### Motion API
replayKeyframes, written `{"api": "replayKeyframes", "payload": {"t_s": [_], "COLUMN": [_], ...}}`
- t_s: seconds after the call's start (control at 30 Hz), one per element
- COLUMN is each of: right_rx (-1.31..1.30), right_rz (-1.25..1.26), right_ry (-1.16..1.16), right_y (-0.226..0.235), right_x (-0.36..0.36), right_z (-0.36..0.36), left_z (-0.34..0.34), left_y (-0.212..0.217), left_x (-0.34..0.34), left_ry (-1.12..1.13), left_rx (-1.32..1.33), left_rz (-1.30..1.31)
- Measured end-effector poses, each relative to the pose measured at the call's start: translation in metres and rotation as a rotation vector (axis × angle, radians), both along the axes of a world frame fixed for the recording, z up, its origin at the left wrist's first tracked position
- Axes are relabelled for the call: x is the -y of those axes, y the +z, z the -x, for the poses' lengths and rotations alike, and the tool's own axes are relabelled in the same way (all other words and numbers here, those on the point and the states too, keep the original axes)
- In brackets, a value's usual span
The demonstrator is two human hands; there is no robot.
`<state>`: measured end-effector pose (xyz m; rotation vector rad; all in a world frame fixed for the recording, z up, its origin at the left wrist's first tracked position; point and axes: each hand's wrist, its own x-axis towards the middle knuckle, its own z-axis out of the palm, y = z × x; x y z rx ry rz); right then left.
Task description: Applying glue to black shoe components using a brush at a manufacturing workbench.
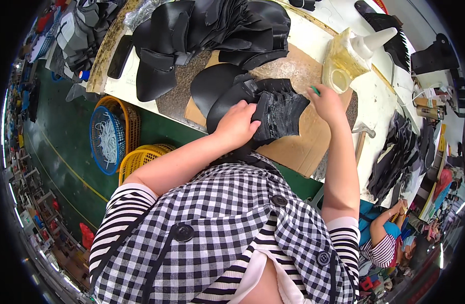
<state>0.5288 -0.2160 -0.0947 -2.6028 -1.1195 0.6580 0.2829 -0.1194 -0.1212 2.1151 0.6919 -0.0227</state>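
Using the cardboard (pixel 293 154) as reference: I see a blue basket (pixel 108 139) of white strips off its left, a phone (pixel 120 57) also left of it, on the surface (pixel 128 82). Left hand (pixel 236 121) half-curled over its left part, touching the fanned black pieces (pixel 280 115) lying mid-cardboard; can't tell if it grips. Right hand (pixel 327 105), above its right part, pinches a small green item (pixel 315 90). Yellowed container (pixel 339 55) at its upper right; hammer (pixel 365 130) beyond its right edge.
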Motion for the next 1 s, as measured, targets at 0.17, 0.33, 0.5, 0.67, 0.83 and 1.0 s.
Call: {"api": "replayKeyframes", "payload": {"t_s": [0.17, 0.33, 0.5, 0.67, 0.83, 1.0], "right_rx": [-0.143, -0.258, -0.089, -0.264, 0.059, 0.466], "right_rz": [0.212, 0.081, -0.260, -0.311, -0.411, -0.196], "right_ry": [0.084, 0.215, 0.442, 0.390, -0.429, -0.587], "right_y": [-0.002, 0.003, 0.033, 0.054, 0.051, 0.028], "right_x": [-0.047, -0.041, -0.009, 0.025, 0.028, -0.021], "right_z": [0.005, 0.013, 0.042, 0.049, -0.066, -0.123], "left_z": [-0.003, -0.022, -0.054, -0.054, -0.047, -0.053], "left_y": [0.010, 0.010, 0.015, 0.030, 0.031, 0.024], "left_x": [-0.012, -0.047, -0.077, -0.076, -0.066, -0.062], "left_ry": [0.111, -0.077, -0.448, -0.644, -0.576, -0.408], "left_rx": [0.078, 0.174, 0.174, 0.089, 0.092, 0.024], "left_rz": [-0.268, -0.388, -0.432, -0.021, -0.128, -0.077]}}
